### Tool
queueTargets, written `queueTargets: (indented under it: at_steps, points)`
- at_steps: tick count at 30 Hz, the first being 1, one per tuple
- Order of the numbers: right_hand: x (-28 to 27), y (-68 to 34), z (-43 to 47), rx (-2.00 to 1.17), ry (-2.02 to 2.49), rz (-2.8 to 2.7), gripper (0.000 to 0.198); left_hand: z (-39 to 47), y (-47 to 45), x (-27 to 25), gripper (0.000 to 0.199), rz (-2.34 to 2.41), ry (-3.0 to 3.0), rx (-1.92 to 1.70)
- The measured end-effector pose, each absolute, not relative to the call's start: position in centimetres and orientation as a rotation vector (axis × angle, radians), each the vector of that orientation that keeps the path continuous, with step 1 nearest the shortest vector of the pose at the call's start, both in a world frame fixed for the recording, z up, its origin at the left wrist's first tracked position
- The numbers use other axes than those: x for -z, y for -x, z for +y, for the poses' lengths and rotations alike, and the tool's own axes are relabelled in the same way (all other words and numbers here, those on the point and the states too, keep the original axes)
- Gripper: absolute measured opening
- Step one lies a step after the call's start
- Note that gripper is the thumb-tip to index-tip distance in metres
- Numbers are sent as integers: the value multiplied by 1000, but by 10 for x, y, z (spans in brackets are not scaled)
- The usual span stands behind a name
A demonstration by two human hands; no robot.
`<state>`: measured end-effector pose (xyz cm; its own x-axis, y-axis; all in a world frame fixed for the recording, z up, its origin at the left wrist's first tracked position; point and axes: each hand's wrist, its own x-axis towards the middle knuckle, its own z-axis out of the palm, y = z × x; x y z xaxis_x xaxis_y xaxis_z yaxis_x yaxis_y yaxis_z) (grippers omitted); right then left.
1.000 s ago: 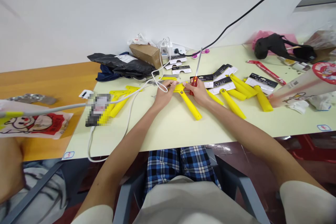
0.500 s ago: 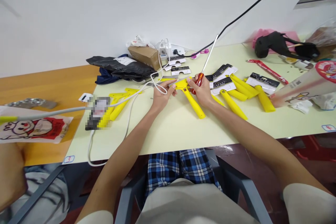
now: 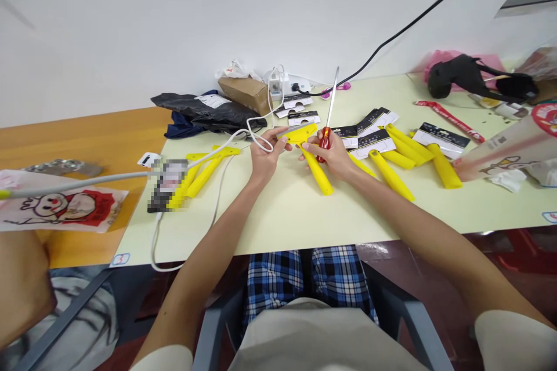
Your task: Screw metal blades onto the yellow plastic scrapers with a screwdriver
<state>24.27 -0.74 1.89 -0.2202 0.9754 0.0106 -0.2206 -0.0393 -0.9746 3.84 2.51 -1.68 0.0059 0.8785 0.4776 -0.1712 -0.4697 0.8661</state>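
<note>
1. Clock centred on the held yellow scraper [image 3: 312, 163], 12 toward the wall.
2. Containers: a cardboard box [image 3: 244, 93] is sitting toward 11, crumpled white plastic [image 3: 235, 68] resting on top; inside hidden. A black plastic package [image 3: 204, 111] is lying toward 10, contents hidden. A printed bag [image 3: 65, 203] is lying toward 9, contents unclear. A tall printed cup [image 3: 500, 153] is leaning at 3; its fill is not readable.
3. Counts: one red-handled screwdriver [image 3: 324, 138]; two loose scrapers [image 3: 206, 174] are lying toward 8, one partly pixelated; at least five yellow handles [image 3: 394, 179] are lying around 3 to 4, some overlapping.
4. Left hand [image 3: 263, 156]: fingers are clamping the scraper head's left end; blade side is facing 12, handle is pointing to 5.
5. Right hand [image 3: 334, 153]: fingers are wrapping the screwdriver, shaft pointing just past 12; the thumb is touching the scraper's neck.
</note>
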Motion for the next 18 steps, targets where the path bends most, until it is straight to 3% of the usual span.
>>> queueTargets:
  at_steps: [18]
  points:
    - [-16, -243, -6, -1346, 995, -1220, 67, 18, -40, 11, 34, 795, -1437, -1486]
